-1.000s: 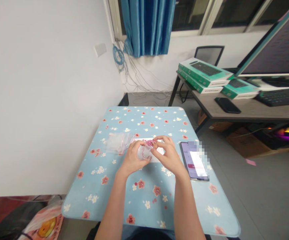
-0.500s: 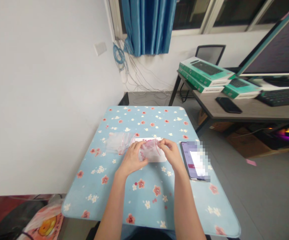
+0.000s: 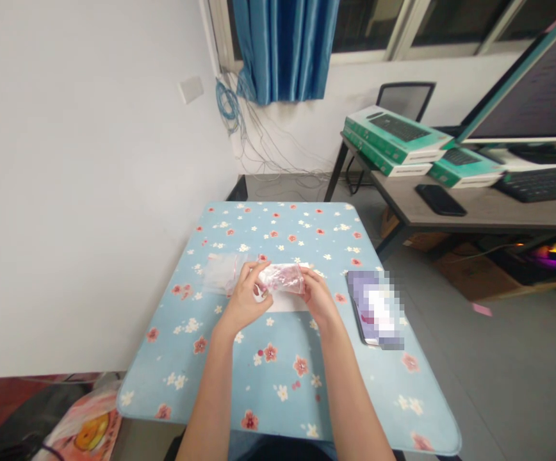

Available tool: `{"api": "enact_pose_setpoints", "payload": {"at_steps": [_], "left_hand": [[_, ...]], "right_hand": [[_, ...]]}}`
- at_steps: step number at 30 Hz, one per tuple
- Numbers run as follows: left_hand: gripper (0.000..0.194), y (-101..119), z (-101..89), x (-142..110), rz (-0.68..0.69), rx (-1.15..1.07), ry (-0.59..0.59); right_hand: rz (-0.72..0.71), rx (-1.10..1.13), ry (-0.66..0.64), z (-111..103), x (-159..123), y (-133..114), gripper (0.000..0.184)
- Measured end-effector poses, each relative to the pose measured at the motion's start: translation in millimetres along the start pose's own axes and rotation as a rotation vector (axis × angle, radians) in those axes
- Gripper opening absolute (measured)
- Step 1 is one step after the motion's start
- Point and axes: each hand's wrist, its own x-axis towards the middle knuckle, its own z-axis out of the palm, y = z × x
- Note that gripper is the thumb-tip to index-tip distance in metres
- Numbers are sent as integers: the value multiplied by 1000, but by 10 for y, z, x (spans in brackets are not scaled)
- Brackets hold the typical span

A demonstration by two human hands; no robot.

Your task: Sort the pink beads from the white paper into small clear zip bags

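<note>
Between my hands a small clear zip bag is stretched sideways, with pinkish beads showing dimly through the plastic. My left hand is closed on its left end, fingers and thumb curled. At the right end, by the reddish zip strip, the fingers of my right hand pinch the bag. Under it lies a white sheet of paper, partly covered. Beside my left hand several flat clear zip bags lie in a loose pile, partly hidden by that hand.
All this is on a blue flowered table. A phone, partly blurred out, lies right of my right arm. On the desk at right are green keyboard boxes, a black phone, a keyboard and a monitor.
The pink beads, bare near my fingertips a second ago, now show through the bag's plastic. My right hand shifted its hold to the zip end, and the bag was drawn out lengthwise.
</note>
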Motion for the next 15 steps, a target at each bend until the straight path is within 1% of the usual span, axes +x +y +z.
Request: {"api": "enact_pose_setpoints", "payload": {"at_steps": [2, 4, 8, 11, 15], "left_hand": [[70, 29, -12, 2, 2, -23, 10], [71, 50, -22, 3, 3, -38, 22], [67, 55, -37, 0, -3, -49, 34], [65, 48, -37, -3, 2, -48, 36], [65, 65, -30, -5, 4, -34, 30]], "right_hand": [[40, 75, -35, 32, 5, 28, 12], [74, 142, -42, 60, 15, 63, 12], [106, 261, -19, 101, 49, 159, 12], [171, 331, -1, 121, 71, 226, 11], [249, 395, 22, 136, 81, 285, 14]]}}
